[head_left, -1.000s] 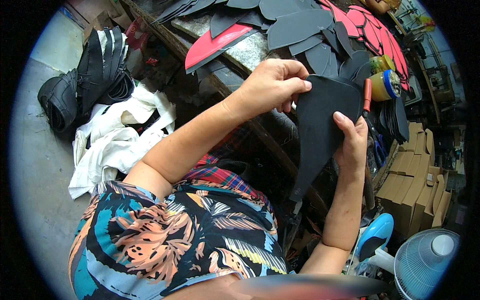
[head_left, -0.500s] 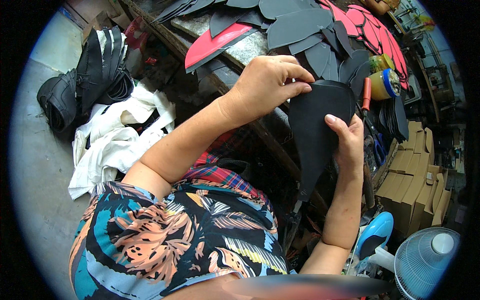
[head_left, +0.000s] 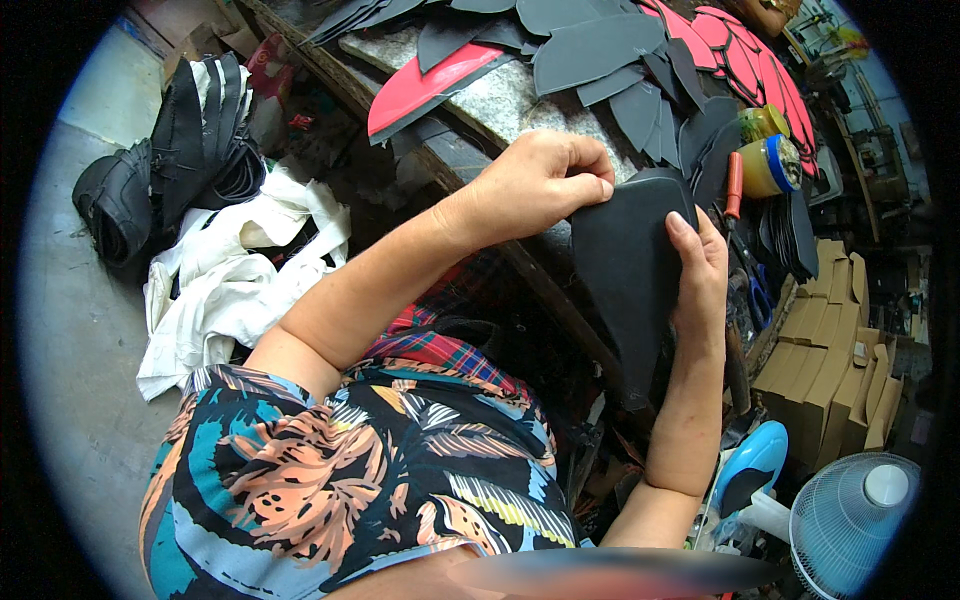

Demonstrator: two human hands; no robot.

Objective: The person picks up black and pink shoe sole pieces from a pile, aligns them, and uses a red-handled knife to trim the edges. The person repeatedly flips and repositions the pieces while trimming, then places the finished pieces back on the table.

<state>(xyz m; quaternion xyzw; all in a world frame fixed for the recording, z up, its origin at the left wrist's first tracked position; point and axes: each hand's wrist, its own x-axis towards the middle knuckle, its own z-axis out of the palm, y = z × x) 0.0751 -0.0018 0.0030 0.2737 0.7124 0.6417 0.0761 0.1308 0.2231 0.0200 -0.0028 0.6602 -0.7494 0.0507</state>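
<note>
A black sheet piece [head_left: 630,265], broad at the top and tapering to a point below, is held up in front of me. My right hand [head_left: 700,268] grips its right edge, thumb across the front face and fingers behind. At the upper left corner, my left hand [head_left: 560,180] pinches the edge between thumb and bent fingers. Beyond it, overlapping dark grey cut pieces [head_left: 600,55] lie on the worktable [head_left: 490,105], beside a pink-topped piece [head_left: 425,90].
Right of the piece are a red-handled tool [head_left: 734,185] and a jar with a blue rim [head_left: 768,168]. Cardboard boxes [head_left: 820,350] and a fan [head_left: 850,530] stand at lower right. White cloth [head_left: 230,300] and black rolled pieces [head_left: 120,200] lie at left.
My left hand has moved slightly down and left along the piece's top edge. The black piece has tilted, its lower tip swinging right, and my right hand has shifted a little.
</note>
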